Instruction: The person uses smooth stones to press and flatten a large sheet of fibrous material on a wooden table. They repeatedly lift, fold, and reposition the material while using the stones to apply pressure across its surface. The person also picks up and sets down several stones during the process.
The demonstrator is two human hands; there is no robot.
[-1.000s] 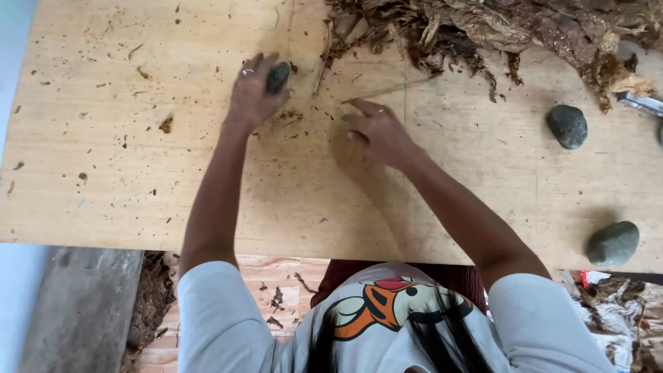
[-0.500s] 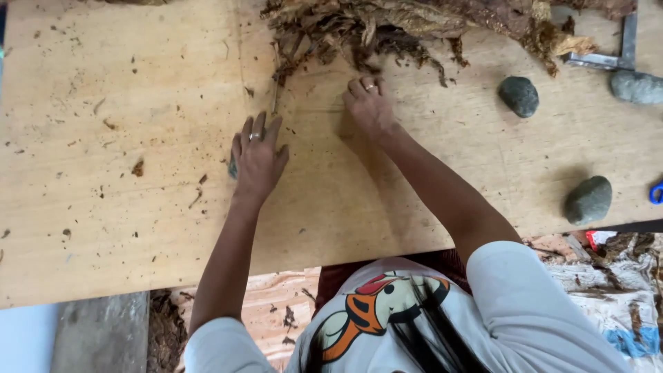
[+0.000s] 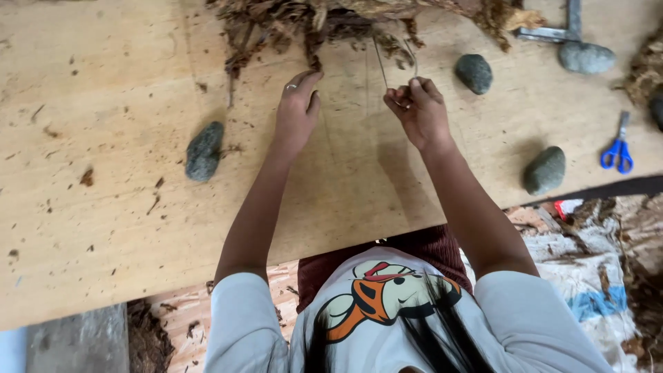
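My left hand (image 3: 297, 110) reaches forward over the plywood board (image 3: 103, 207), fingertips touching the edge of the pile of dry brown leaves (image 3: 318, 24); I cannot tell if it grips a piece. My right hand (image 3: 418, 109) is pinched on a thin stem (image 3: 381, 63) that rises toward the pile. A grey stone (image 3: 204, 151) lies on the board to the left of my left hand, apart from it.
Three more grey stones lie to the right: one (image 3: 474, 72) near the pile, one (image 3: 585, 57) farther right, one (image 3: 545, 170) near the board's front edge. Blue scissors (image 3: 617, 149) and a metal tool (image 3: 552, 31) sit at the right. Leaf scraps dot the board.
My left hand let go of the grey stone, now lying at the left, and moved up to the leaf pile. My right hand pulled back from the pile holding a thin stem.
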